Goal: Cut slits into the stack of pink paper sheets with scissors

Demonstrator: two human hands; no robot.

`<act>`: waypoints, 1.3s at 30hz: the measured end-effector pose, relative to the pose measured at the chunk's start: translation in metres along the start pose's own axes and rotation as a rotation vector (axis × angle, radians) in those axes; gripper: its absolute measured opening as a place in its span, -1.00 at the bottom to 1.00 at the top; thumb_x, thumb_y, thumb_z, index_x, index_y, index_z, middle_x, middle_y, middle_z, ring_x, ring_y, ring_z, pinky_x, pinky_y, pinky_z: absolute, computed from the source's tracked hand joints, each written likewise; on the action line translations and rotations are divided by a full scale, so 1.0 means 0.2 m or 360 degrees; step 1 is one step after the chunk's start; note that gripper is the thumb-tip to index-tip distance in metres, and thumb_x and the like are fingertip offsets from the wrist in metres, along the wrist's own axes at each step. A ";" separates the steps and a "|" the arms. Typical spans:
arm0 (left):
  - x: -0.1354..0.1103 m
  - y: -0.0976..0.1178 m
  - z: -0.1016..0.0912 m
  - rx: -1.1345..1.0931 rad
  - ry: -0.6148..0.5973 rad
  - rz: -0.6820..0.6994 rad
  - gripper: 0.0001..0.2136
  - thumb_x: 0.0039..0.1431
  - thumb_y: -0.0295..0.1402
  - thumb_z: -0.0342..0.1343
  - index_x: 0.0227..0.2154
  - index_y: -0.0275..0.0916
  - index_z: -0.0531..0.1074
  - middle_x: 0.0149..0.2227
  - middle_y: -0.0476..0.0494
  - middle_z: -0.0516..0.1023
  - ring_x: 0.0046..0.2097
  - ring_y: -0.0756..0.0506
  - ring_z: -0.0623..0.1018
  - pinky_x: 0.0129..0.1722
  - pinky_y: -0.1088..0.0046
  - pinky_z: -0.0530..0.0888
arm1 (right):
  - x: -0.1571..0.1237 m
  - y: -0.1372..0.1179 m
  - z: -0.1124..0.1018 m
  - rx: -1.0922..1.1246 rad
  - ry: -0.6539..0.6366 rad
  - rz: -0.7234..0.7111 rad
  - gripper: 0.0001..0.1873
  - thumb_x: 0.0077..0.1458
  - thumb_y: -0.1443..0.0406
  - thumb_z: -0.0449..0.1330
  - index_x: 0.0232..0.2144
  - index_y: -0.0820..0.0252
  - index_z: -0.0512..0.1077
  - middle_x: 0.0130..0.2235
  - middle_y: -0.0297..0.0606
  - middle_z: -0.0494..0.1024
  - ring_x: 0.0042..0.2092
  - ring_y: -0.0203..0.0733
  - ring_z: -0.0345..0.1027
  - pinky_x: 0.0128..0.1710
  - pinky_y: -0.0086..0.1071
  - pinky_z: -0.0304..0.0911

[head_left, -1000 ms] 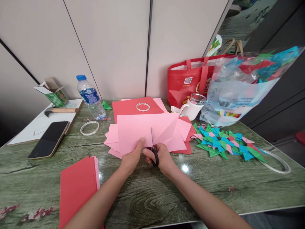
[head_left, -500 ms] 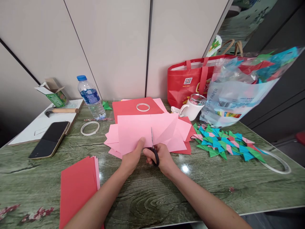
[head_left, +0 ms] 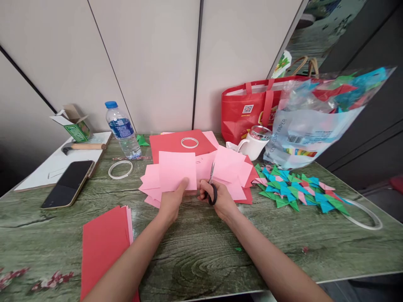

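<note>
A squarish piece of pink paper (head_left: 176, 167) is pinched between the thumb and fingers of my left hand (head_left: 172, 201). My right hand (head_left: 220, 199) is closed round the black handles of a pair of scissors (head_left: 211, 178), whose blades point up and away from me. Another pink piece (head_left: 229, 163) lies just past the blades, on a spread of pink sheets (head_left: 153, 176). Behind these, a red sheet (head_left: 163, 142) carries a roll of white tape (head_left: 189, 143).
Red and pink paper (head_left: 105, 247) is stacked at the front left. A phone (head_left: 67, 184), hammer (head_left: 85, 146), tape roll (head_left: 120, 169) and water bottle (head_left: 123, 132) stand left. Folded paper pieces (head_left: 292, 188), a white mug (head_left: 252, 144), a red bag (head_left: 234, 113) and a plastic bag (head_left: 299, 134) occupy the right.
The pink sheet has been cut into two pieces. My left hand keeps the left piece, the other rests on the pink pile, and the scissors have moved slightly right.
</note>
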State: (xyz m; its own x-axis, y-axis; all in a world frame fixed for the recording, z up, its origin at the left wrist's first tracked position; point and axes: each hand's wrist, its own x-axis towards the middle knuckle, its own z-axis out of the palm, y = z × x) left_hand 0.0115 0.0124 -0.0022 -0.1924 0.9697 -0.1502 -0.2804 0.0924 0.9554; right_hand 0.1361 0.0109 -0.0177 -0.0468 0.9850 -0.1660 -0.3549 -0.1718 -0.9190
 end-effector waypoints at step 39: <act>0.16 0.00 -0.20 0.1947 0.0254 0.0787 -0.34 -0.07 -0.19 0.08 0.09 -0.34 0.02 0.00 -0.36 0.30 0.05 -0.27 0.26 -0.07 0.19 0.28 | -0.03 0.07 0.05 0.0036 -0.0106 -0.0083 -0.71 -0.11 0.14 0.20 -0.42 0.25 0.32 -0.55 -0.28 0.50 -0.60 -0.37 0.28 -0.54 -0.45 0.24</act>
State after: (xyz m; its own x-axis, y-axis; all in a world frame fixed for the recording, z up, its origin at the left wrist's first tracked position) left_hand -0.0314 0.0354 -0.0179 -0.1596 0.9307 0.3292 0.8555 -0.0360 0.5165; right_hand 0.1213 0.0022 -0.0255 -0.0898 0.9916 -0.0935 -0.3797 -0.1209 -0.9172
